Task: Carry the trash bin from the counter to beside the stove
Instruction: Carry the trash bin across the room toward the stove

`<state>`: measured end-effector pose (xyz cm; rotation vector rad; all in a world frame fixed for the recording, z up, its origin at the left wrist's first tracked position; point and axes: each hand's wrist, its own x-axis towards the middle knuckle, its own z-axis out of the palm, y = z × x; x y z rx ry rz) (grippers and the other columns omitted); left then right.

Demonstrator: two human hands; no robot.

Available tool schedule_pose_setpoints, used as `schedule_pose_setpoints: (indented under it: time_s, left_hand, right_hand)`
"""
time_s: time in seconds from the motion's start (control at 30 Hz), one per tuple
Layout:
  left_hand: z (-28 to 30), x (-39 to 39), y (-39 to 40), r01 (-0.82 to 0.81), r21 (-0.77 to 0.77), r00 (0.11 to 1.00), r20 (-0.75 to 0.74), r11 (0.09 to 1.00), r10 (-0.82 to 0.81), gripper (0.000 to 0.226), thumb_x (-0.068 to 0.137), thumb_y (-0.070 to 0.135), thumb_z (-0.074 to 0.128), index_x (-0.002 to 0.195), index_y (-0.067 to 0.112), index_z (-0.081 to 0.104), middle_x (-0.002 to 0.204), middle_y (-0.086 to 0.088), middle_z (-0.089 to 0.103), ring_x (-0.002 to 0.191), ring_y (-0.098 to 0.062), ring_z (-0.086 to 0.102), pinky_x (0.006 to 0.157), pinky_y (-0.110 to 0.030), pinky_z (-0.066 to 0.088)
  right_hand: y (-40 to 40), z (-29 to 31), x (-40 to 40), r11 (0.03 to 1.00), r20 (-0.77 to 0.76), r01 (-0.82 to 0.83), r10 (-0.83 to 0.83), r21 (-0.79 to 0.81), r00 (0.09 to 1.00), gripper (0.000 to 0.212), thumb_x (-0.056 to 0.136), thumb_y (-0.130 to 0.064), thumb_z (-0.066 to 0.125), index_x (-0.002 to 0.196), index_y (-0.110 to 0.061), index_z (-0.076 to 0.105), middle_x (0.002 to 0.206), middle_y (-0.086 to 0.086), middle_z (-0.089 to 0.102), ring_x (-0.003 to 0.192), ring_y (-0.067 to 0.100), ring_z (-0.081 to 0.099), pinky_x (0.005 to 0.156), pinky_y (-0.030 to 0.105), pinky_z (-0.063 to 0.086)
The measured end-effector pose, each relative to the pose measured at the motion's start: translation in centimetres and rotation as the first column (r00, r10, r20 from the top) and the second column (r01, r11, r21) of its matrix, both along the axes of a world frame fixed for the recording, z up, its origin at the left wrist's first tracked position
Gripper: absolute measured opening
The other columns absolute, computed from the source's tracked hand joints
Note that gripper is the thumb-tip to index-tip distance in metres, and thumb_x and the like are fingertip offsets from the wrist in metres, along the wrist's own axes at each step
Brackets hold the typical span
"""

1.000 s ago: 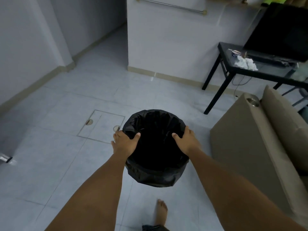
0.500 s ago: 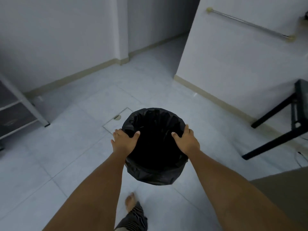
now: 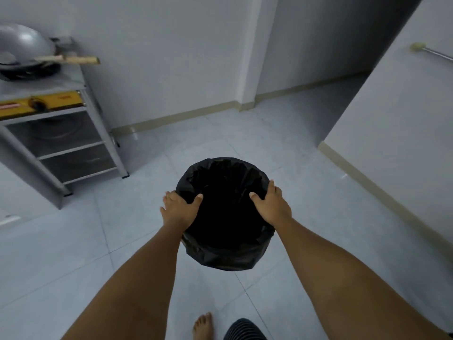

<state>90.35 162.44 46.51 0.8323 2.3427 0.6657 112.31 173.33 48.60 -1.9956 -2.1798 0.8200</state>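
A round trash bin (image 3: 226, 251) lined with a black bag hangs in the air in front of me, above the tiled floor. My left hand (image 3: 178, 209) grips its left rim, thumb inside. My right hand (image 3: 272, 207) grips the right rim the same way. At the far left stands the stove (image 3: 41, 104), a metal stand with a yellow control panel and a grey wok (image 3: 24, 49) with a wooden handle on top. The bin is well to the right of the stove and nearer to me.
Pale floor tiles (image 3: 73, 241) stretch between me and the stove. A white wall (image 3: 402, 123) with a metal rail juts in at the right, with a passage behind it. My bare foot (image 3: 203, 325) shows at the bottom edge.
The view has swung left: the black table and sofa have left the frame and the stove with the wok has come into view. Both hands keep the same hold on the bin.
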Motion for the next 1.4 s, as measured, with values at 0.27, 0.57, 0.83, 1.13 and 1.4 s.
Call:
schedule_pose_setpoints:
  time_s: [0.27, 0.57, 0.83, 1.13, 1.4]
  left_hand:
    - [-0.1, -4.6, 4.5, -0.148, -0.019, 0.989, -0.011, 0.989, 0.148, 0.098, 0.086, 0.066, 0.051, 0.149, -0.003, 0.025, 0.155, -0.023, 0.031, 0.146, -0.039, 0.028, 0.120, -0.053, 0.022]
    - [-0.3, -8.3, 12.4, -0.310, -0.005, 0.951, 0.007, 0.951, 0.310, 0.096, 0.084, 0.066, 0.053, 0.148, -0.001, 0.028, 0.153, -0.022, 0.035, 0.144, -0.039, 0.032, 0.119, -0.055, 0.026]
    - [-0.5, -12.0, 17.9, -0.393, 0.011, 0.919, 0.010, 0.919, 0.393, 0.094, 0.084, 0.065, 0.055, 0.147, -0.001, 0.029, 0.152, -0.022, 0.036, 0.143, -0.039, 0.033, 0.119, -0.056, 0.025]
    - [-2.1, -19.5, 23.5, -0.460, -0.001, 0.888, 0.021, 0.888, 0.459, 0.093, 0.084, 0.064, 0.056, 0.145, -0.001, 0.032, 0.149, -0.021, 0.039, 0.141, -0.039, 0.036, 0.118, -0.056, 0.027]
    - [-3.5, -29.8, 29.5, -0.458, -0.012, 0.887, 0.063, 0.889, 0.458, 0.093, 0.083, 0.064, 0.058, 0.145, -0.001, 0.030, 0.149, -0.021, 0.039, 0.141, -0.039, 0.036, 0.118, -0.056, 0.027]
  right_hand:
    - [8.0, -0.3, -6.3, 0.987, 0.005, -0.159, 0.159, -0.021, 0.987, 0.089, 0.092, -0.063, 0.042, 0.157, -0.017, 0.003, 0.161, 0.011, 0.021, 0.137, 0.036, 0.042, 0.104, 0.047, 0.041]
    - [18.8, -0.8, -12.4, 0.948, 0.010, -0.315, 0.316, -0.042, 0.949, 0.089, 0.092, -0.063, 0.041, 0.157, -0.017, 0.001, 0.162, 0.011, 0.017, 0.137, 0.036, 0.041, 0.103, 0.046, 0.042]
    - [26.4, -0.4, -17.9, 0.906, 0.008, -0.422, 0.422, -0.025, 0.907, 0.088, 0.093, -0.063, 0.041, 0.157, -0.018, 0.001, 0.162, 0.010, 0.018, 0.138, 0.034, 0.040, 0.103, 0.046, 0.041]
    - [33.2, -1.8, -26.9, 0.871, -0.005, -0.490, 0.491, -0.040, 0.871, 0.088, 0.093, -0.062, 0.041, 0.157, -0.016, 0.002, 0.162, 0.010, 0.018, 0.137, 0.034, 0.041, 0.103, 0.045, 0.042]
    - [38.7, -3.8, -36.6, 0.879, 0.010, -0.470, 0.472, -0.080, 0.881, 0.088, 0.093, -0.062, 0.042, 0.157, -0.017, 0.001, 0.162, 0.010, 0.016, 0.137, 0.035, 0.042, 0.101, 0.046, 0.043]
